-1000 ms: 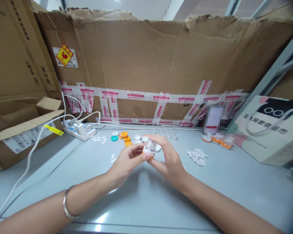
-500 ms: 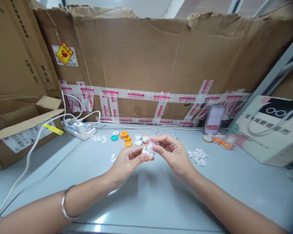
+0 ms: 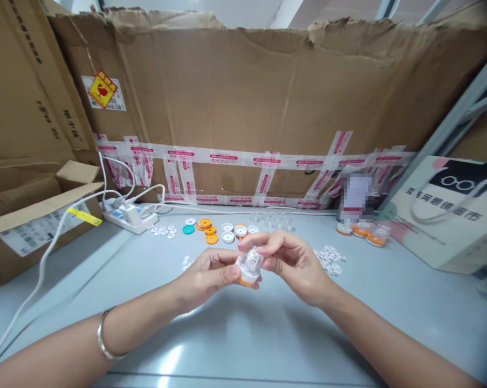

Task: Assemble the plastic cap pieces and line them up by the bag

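Observation:
Between my hands, above the grey table, is a small cap-like piece with an orange base, a white ring and a clear top; a white part shows inside the clear top. My left hand pinches its base and ring from the left. The fingers of my right hand are closed around the clear top from the right. Behind them lie white rings, orange rings, a teal ring and several clear domes. Small white flat pieces sit in a pile beside my right hand.
Assembled orange-and-clear pieces stand at the right, near a paper bag. Small white knobs lie beside a power strip with cables. An open carton is at left, and a big cardboard sheet rises behind.
Both hands have come slightly lower and nearer with the piece, which is still held. My right fingers have shifted on the clear top, and the view has moved a little.

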`<state>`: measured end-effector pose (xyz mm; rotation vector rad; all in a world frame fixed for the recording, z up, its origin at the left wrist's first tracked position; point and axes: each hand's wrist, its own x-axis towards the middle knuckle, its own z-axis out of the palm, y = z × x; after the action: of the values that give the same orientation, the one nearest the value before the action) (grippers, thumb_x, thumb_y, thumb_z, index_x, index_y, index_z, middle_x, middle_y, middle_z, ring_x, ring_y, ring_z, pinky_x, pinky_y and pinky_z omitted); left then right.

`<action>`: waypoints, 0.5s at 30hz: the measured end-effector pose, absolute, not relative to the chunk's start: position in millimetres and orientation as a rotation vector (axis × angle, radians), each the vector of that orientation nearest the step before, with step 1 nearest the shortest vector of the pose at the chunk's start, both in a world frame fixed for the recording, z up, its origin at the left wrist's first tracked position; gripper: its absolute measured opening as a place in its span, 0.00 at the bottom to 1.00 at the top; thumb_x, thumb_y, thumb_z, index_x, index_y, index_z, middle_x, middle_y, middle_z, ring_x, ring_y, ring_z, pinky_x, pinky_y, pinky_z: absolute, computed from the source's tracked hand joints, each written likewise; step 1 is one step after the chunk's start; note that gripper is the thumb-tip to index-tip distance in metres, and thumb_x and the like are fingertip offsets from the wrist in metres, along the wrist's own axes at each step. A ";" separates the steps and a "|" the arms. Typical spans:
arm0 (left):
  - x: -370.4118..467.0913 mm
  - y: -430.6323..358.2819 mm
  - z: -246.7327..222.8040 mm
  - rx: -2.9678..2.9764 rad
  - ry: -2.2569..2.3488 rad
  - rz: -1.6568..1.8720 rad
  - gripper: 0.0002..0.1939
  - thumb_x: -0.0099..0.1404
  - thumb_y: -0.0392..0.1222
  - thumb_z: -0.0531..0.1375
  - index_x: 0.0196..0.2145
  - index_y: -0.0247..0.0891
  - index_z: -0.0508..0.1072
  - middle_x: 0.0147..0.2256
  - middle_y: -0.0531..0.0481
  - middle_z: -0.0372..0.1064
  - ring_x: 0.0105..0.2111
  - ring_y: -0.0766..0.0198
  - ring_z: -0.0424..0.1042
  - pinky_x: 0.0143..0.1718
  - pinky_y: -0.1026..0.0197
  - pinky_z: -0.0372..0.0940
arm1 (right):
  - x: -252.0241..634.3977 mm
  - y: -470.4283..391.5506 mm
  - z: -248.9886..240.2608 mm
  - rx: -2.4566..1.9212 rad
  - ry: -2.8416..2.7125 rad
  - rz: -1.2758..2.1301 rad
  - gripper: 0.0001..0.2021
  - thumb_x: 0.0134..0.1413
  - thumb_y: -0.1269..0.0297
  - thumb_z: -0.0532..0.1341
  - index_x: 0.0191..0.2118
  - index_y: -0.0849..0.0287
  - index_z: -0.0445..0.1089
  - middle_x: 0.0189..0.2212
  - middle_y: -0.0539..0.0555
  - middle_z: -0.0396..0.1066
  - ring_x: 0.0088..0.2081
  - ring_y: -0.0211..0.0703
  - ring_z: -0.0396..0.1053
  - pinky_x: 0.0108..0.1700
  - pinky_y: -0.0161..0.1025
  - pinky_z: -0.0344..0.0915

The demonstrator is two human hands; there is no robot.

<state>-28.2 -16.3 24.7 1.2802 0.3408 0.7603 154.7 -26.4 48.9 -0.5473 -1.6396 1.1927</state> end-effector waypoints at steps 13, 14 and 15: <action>-25.3 -12.0 20.7 1.344 0.516 0.963 0.14 0.61 0.45 0.59 0.41 0.35 0.74 0.38 0.45 0.71 0.40 0.60 0.70 0.47 0.56 0.62 | 142.4 -19.3 43.5 -0.837 -1.364 1.128 0.10 0.44 0.62 0.66 0.35 0.56 0.69 0.37 0.52 0.73 0.38 0.39 0.70 0.42 0.38 0.69; -25.7 -12.4 22.0 1.345 0.514 0.967 0.14 0.61 0.46 0.59 0.41 0.35 0.74 0.38 0.45 0.71 0.39 0.59 0.70 0.47 0.56 0.62 | 142.7 -19.6 44.4 -0.823 -1.377 1.125 0.10 0.45 0.63 0.65 0.36 0.55 0.69 0.37 0.52 0.73 0.39 0.38 0.70 0.43 0.38 0.68; -25.8 -13.2 23.6 1.355 0.525 0.978 0.14 0.61 0.46 0.59 0.40 0.35 0.74 0.37 0.45 0.72 0.39 0.59 0.70 0.47 0.56 0.62 | 142.7 -19.9 45.2 -0.815 -1.387 1.128 0.10 0.46 0.62 0.65 0.36 0.55 0.69 0.37 0.51 0.73 0.39 0.38 0.70 0.43 0.38 0.68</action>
<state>-25.8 -13.2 23.6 1.3550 0.5254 0.9777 142.7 -19.9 45.2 -0.8146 -1.3866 1.1282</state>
